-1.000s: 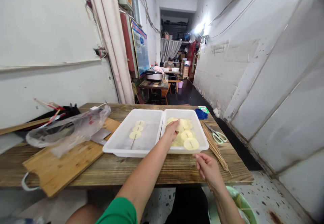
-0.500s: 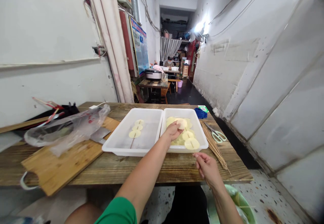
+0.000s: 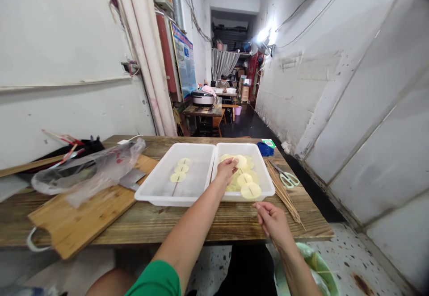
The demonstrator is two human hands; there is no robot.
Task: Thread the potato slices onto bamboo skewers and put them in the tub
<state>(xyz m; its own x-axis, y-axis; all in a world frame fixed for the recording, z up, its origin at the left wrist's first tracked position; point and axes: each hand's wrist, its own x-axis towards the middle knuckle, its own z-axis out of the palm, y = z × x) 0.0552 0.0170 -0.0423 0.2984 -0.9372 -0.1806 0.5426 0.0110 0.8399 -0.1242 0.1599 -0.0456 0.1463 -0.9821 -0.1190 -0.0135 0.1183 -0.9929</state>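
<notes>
Two white plastic trays stand side by side on a wooden table (image 3: pixel 187 222). The left tray (image 3: pixel 157 191) holds one skewer with three pale potato slices (image 3: pixel 179 169). The right tray (image 3: pixel 263 168) holds a heap of loose slices. My left hand (image 3: pixel 227 169) reaches into the right tray and pinches one potato slice (image 3: pixel 240 160) at its fingertips. My right hand (image 3: pixel 273 222) is closed near the table's front edge, gripping a thin bamboo skewer (image 3: pixel 254 198) that carries two slices, the nearest slice (image 3: pixel 250 191) over the tray's front rim.
A bundle of bamboo skewers (image 3: pixel 283 191) and green-handled scissors (image 3: pixel 288 179) lie right of the trays. A wooden cutting board (image 3: pixel 83 218), a plastic bag (image 3: pixel 87 171) and a cleaver sit at left. A green bucket (image 3: pixel 318 269) stands below. A person sits far down the corridor (image 3: pixel 223 81).
My left hand has picked one slice out of the heap and lifted it slightly. My right hand with the skewer has barely moved.
</notes>
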